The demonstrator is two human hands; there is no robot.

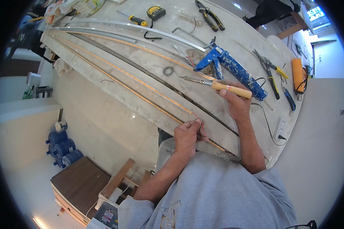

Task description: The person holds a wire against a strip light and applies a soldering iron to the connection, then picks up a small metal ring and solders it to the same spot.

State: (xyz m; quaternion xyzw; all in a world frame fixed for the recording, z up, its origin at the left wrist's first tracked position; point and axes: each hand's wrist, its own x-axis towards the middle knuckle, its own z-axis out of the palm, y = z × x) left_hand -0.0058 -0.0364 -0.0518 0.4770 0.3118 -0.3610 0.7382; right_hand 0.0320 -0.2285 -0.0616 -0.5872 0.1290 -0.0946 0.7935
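Observation:
My right hand (237, 104) is closed around the wooden handle of a soldering iron (202, 81), whose metal tip points left over the table. A small coil of solder wire (168, 71) lies close to that tip. My left hand (189, 135) pinches a thin red wire (195, 115) at the end of an orange-yellow LED strip (141, 84). The strip runs away to the upper left along the tabletop. A blue, paint-spattered caulking gun (237, 70) lies just beyond my right hand.
On the table (172, 36) lie pliers (210, 16), a tape measure (156, 13), a screwdriver (135, 20), yellow-handled pliers (272, 78) and an orange tool (298, 78). A power strip (280, 126) with a plugged-in cord sits at the right edge. Blue water jugs (63, 147) stand on the floor.

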